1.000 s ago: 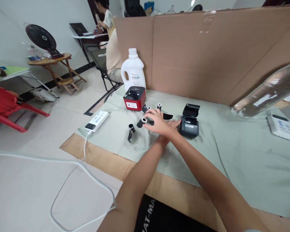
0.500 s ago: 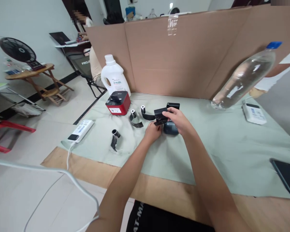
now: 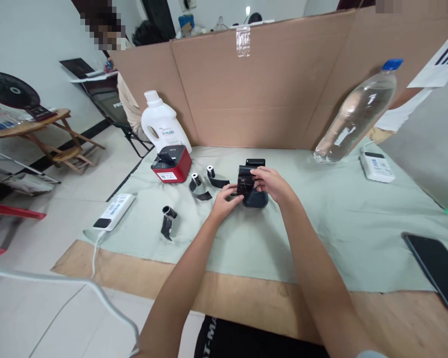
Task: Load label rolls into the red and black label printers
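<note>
The right hand (image 3: 274, 183) pinches the top of a glossy black rolled strip (image 3: 245, 181) and the left hand (image 3: 226, 203) grips its lower edge, just above a dark, rounded device (image 3: 256, 199). Left of the left hand, three curling rolls (image 3: 169, 212) and a boxy red device (image 3: 173, 165) stand nearby; wrinkled pale-green cloth (image 3: 332, 219) lies open right of the right hand, edged beyond both by flat brown cardboard (image 3: 254, 104).
</note>
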The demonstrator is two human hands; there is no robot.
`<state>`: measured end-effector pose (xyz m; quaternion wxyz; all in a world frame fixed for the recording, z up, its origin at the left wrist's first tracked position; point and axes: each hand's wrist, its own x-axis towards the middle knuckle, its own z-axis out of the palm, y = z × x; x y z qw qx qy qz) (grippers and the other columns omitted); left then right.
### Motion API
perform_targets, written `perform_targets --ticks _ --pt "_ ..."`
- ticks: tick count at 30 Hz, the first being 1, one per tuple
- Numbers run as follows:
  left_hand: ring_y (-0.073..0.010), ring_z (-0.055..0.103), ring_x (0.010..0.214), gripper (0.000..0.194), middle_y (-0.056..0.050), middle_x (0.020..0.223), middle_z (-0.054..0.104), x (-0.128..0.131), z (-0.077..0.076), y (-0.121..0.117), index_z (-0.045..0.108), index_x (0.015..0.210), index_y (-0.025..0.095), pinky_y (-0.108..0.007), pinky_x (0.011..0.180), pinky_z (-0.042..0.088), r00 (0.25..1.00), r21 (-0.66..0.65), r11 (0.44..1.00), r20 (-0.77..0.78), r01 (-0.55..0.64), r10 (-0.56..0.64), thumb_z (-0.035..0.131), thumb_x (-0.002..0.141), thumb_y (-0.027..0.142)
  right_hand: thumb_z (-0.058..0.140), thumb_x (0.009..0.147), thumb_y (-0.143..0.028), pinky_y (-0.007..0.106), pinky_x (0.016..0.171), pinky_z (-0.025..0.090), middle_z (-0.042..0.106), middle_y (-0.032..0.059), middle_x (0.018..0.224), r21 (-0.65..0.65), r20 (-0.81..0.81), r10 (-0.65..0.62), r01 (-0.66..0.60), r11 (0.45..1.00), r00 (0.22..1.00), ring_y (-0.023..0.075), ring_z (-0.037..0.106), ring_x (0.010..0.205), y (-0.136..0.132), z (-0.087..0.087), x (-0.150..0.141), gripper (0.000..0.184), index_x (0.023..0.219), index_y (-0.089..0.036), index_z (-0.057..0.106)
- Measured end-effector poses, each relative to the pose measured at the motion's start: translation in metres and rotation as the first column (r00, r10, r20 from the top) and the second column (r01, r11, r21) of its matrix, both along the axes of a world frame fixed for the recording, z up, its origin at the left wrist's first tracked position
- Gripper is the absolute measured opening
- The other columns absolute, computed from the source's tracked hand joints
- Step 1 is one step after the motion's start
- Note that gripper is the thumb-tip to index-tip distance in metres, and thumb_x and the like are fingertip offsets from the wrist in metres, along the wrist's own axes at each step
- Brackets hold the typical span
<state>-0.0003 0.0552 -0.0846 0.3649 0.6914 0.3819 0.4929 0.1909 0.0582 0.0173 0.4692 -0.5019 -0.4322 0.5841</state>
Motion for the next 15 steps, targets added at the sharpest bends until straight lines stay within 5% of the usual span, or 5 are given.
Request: perform_targets --ticks 3,15 --pt "-0.0195 0.063 0.086 0.034 -0.005 0.082 0.069 -0.002 0.004 -0.003 0.067 0.069 0.017 -0.033 0.086 0.050 0.999 -0.039 0.999 -0.043 -0.023 0.021 0.066 0.087 0.046 0.079 0.069 -0.037 0.022 0.044 0.023 0.058 0.0026 0.075 0.026 0.029 -0.037 0.036 0.999 0.999 0.0073 0.042 0.052 0.004 -0.006 0.002 0.029 0.070 -0.019 0.057" --pt "-0.0118 0.045 0.060 0.040 0.002 0.061 0.052 0.003 0.010 -0.013 0.060 0.065 0.017 -0.025 0.058 0.036 0.996 -0.176 0.984 -0.078 0.030 -0.044 0.065 0.082 0.052 0.068 0.059 -0.025 0.021 0.045 0.026 0.049 -0.0059 0.063 -0.045 -0.116 -0.118 0.113 0.993 0.986 0.0069 0.040 0.046 0.010 -0.017 0.001 0.031 0.078 -0.024 0.044"
